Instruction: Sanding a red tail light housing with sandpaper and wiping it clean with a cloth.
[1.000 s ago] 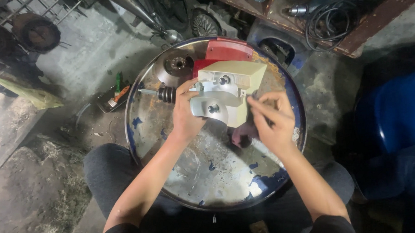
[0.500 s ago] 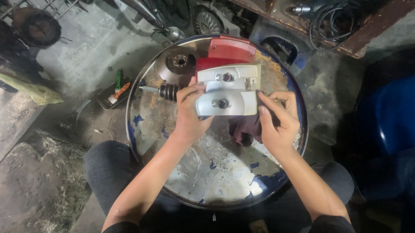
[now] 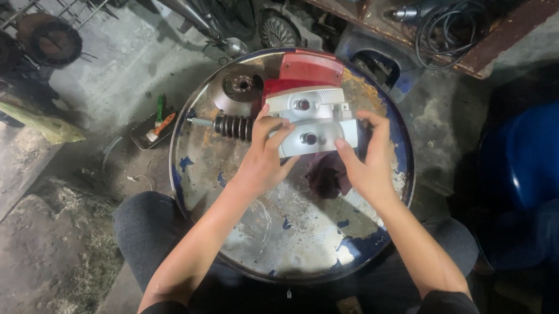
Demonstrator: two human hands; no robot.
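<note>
Both hands grip a pale metal housing [image 3: 315, 124] lying crosswise on a round drum top [image 3: 276, 237] — left hand [image 3: 264, 156] clasps its left end, right hand [image 3: 366, 163] its right.

Round metal drum top [image 3: 276, 250], coiled black spring [image 3: 234, 127], dark rag [image 3: 326, 175] — blue barrel [image 3: 530, 153] beside.
</note>
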